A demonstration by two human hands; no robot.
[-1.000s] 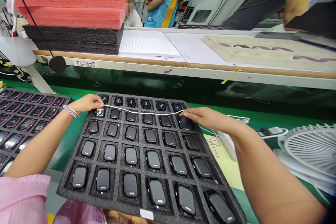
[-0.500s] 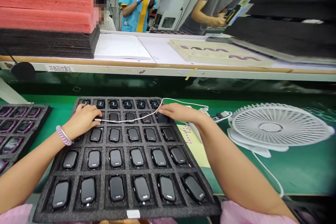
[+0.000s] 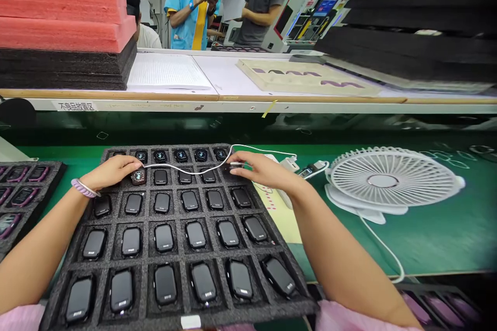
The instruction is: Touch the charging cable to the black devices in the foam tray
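Observation:
A black foam tray (image 3: 190, 306) holds rows of dark smartwatches (image 3: 163, 238) in square compartments. My left hand (image 3: 116, 169) is closed at the far left, its fingertips on a smartwatch (image 3: 139, 176) with a lit screen. A white cable (image 3: 190, 172) runs from that watch across the tray towards my right hand. My right hand (image 3: 258, 168) reaches to the second row's right-hand compartment, thumb and fingers around a dark smartwatch (image 3: 228, 167); a small white strip shows between them. The fingers partly hide this watch. Lit screens also show in the far row.
A white fan (image 3: 382, 181) lies at right beside white plugs (image 3: 289, 164) and yellow paper (image 3: 285, 222). Another tray (image 3: 50, 191) is at left. Above runs a shelf (image 3: 229, 98) with red foam (image 3: 62, 15) and a beige tray (image 3: 303, 75). Several people are behind it.
The view has shifted slightly. The watch at my left hand now shows a lit screen and sits more exposed. My right thumb and fingers have spread further apart around the dark watch.

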